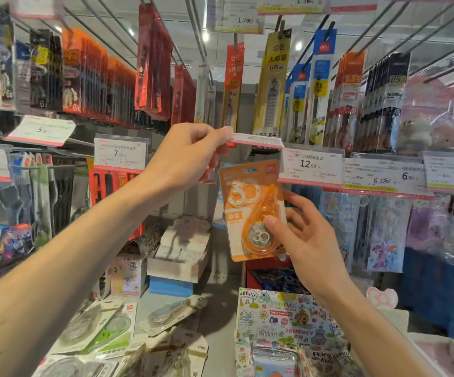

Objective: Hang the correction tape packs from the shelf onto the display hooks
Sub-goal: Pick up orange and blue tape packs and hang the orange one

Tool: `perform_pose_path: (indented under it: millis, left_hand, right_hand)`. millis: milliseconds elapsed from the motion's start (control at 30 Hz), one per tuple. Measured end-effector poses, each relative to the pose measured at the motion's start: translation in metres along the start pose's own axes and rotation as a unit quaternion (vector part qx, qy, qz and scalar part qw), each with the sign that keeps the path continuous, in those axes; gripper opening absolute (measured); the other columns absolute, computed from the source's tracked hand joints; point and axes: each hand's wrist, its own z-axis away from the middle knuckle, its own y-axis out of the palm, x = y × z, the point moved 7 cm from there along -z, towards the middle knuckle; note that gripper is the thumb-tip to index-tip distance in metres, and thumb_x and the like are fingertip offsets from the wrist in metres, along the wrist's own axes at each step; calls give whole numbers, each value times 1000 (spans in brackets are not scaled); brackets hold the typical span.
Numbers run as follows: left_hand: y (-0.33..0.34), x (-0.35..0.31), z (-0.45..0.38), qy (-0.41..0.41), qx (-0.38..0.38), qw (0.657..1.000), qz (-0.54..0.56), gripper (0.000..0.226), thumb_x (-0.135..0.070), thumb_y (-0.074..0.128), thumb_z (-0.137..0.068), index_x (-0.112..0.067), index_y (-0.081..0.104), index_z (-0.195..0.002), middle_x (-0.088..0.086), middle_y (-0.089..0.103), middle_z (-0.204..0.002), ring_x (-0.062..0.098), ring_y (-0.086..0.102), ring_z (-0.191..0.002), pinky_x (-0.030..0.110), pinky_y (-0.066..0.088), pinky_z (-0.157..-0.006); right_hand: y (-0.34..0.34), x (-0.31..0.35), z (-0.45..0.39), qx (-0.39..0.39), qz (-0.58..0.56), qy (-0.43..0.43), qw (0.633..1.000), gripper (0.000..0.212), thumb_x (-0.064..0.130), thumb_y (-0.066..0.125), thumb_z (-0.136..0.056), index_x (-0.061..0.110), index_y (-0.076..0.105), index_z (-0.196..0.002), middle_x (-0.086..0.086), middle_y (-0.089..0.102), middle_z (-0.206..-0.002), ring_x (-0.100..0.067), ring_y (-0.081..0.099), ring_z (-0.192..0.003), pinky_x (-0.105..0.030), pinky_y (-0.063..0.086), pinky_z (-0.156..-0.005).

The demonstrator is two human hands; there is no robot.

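My right hand (306, 235) holds an orange correction tape pack (250, 205) upright by its lower right side, thumb on the clear blister. The pack's top sits just below a white price tag (255, 140) with a pink edge. My left hand (190, 156) pinches that tag and lifts it flat at the front of a display hook. The hook itself is hidden behind the tag and my fingers. Several more correction tape packs (106, 330), green and grey, lie loose on the shelf at the lower left.
Rows of hanging pen and refill packs (98, 77) fill the hooks above. Price tags (311, 165) line the rail to the right. Small boxes (179, 257) stand on the shelf behind. A sticker-print notebook (283, 319) lies at the lower right.
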Motion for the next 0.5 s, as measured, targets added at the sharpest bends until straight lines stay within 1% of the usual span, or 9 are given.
perform_pose_path:
  millis: [167, 267, 333, 433, 500]
  left_hand:
    - [-2, 1, 1, 9, 6, 1000, -15, 39, -35, 59, -102, -12, 66, -72, -6, 55, -52, 9, 48, -40, 15, 34, -37]
    - [-3, 2, 2, 11, 11, 1000, -18, 37, -34, 59, -102, -12, 66, -73, -2, 55, -55, 11, 48, -42, 17, 34, -37]
    - [-3, 2, 3, 13, 16, 999, -27, 37, -34, 58, -103, -13, 67, -74, -1, 55, -57, 12, 48, -44, 18, 35, -38]
    - [-3, 4, 5, 17, 19, 999, -31, 37, -35, 58, -102, -13, 68, -75, -3, 55, -56, 12, 49, -45, 18, 35, -39]
    - [-3, 11, 11, 21, 6, 1000, -21, 39, -36, 57, -103, -12, 68, -74, -5, 55, -53, 11, 48, -43, 18, 36, -40]
  right_hand:
    - [-1, 2, -4, -9, 15, 1, 1000, 50, 25, 71, -95, 28, 54, -142, 12, 77, -116, -6, 73, -107, -21, 60, -82]
    - [-3, 3, -6, -17, 23, -1, 1000, 54, 28, 72, -94, 28, 53, -145, 11, 76, -120, -5, 72, -110, -25, 61, -86]
    - [-3, 4, -7, -17, 32, -2, 999, 51, 29, 71, -95, 32, 55, -143, 12, 75, -121, -5, 71, -112, -28, 61, -88]
    - [-3, 3, -8, -15, 41, -6, 999, 45, 29, 70, -96, 38, 56, -138, 15, 76, -116, -4, 72, -108, -23, 62, -81]
    - [-3, 2, -8, -21, 45, -10, 999, 45, 28, 69, -97, 41, 54, -137, 17, 76, -112, -4, 74, -102, -20, 61, -75]
